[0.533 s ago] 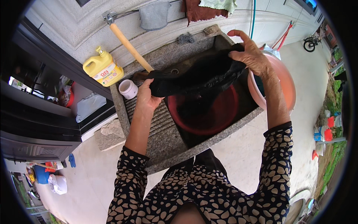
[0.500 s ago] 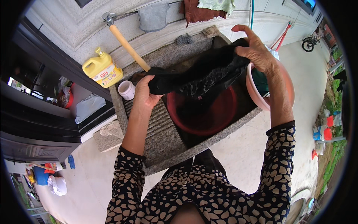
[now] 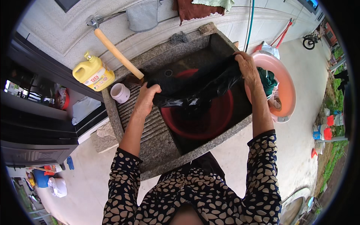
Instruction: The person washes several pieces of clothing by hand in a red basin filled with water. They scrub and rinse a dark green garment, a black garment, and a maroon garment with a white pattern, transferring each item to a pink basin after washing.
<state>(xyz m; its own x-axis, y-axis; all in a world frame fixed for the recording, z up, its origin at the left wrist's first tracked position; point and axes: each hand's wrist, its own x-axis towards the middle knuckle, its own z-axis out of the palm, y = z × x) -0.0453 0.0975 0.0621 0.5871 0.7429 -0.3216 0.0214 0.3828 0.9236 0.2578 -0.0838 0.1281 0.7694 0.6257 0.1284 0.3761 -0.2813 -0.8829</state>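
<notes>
A wet black garment [image 3: 195, 86] hangs stretched between both my hands above a red basin [image 3: 221, 120] that sits inside a grey stone sink [image 3: 165, 150]. My left hand [image 3: 146, 99] grips the garment's left end over the ribbed washboard slope [image 3: 144, 125]. My right hand [image 3: 249, 69] grips its right end near the sink's right edge. The middle of the cloth sags and bunches toward the basin.
A pink basin [image 3: 287, 92] holding green cloth stands to the right of the sink. A yellow detergent jug [image 3: 93, 73], a white cup [image 3: 120, 92] and a wooden-handled tool [image 3: 118, 56] are at the sink's left back. Cloths hang on the wall ledge behind.
Both hands have lowered and drawn the black garment straighter across the red basin; my right hand moved down from beside the pink basin's rim.
</notes>
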